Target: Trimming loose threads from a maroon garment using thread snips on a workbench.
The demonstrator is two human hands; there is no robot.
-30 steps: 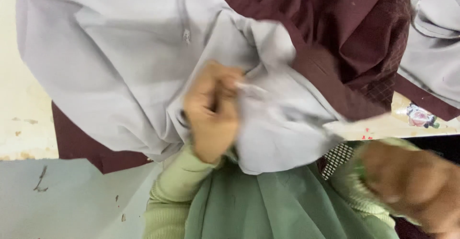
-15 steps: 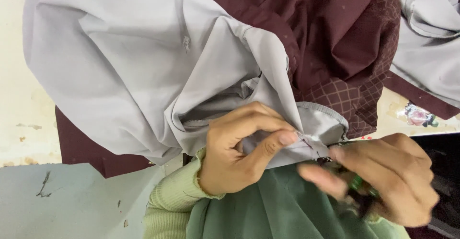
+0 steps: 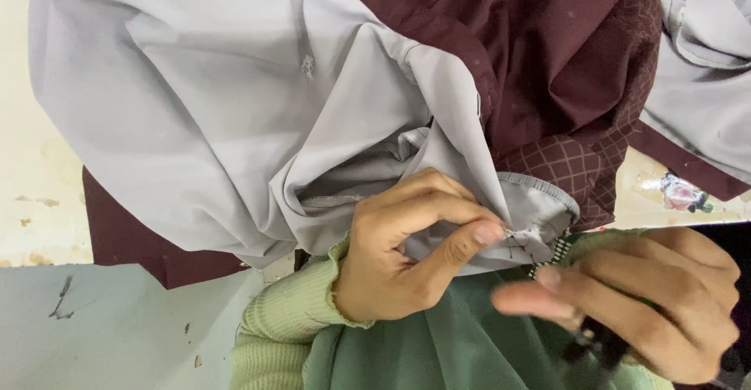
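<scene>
A grey garment [image 3: 203,116] with maroon lining [image 3: 547,53] lies spread over the table. My left hand [image 3: 407,249] pinches the grey hem edge [image 3: 540,210] between thumb and forefinger, where dark stitches show. My right hand [image 3: 641,304] sits just right of it, blurred, fingers curled around a small dark tool [image 3: 594,343] with its forefinger stretched toward the hem. Light green ribbed sleeves [image 3: 282,327] cover both wrists.
A sage green cloth [image 3: 438,351] hangs below my hands. A pale worn tabletop [image 3: 31,194] shows at left, with a light blue surface [image 3: 117,327] beneath it. Another grey and maroon garment [image 3: 704,100] lies at the right, beside a small printed scrap [image 3: 680,194].
My left hand has shifted from bunching the grey fabric to pinching its hem. My right hand has risen from the lower right and come close beside it.
</scene>
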